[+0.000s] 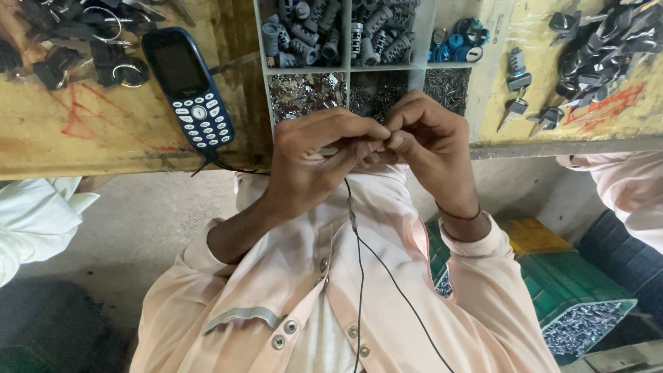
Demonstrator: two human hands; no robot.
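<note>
A dark blue phone (pixel 188 86) with white keys lies on the yellowish bench (pixel 103 131) marked with red scribbles; shirt (pixel 387 276) pale peach; crate (pixel 573 290) green.

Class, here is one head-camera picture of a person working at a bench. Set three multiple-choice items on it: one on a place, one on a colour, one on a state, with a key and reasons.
1. Where does the mobile phone lie?
A. On the wooden bench, left of the compartment tray
B. Inside the green crate
C. In the tray

2. What colour are the small ring-shaped parts in the tray's upper right compartment?
A. Red
B. Blue
C. Yellow

3. How do the left hand and right hand stand?
A. Both flat on the bench
B. One inside the crate
C. Fingertips pinched together over a small part

Key: 1 A, the phone rests on bare wood beside the tray; 2 B, they show blue; 3 C, both hands meet at the bench edge.
</note>
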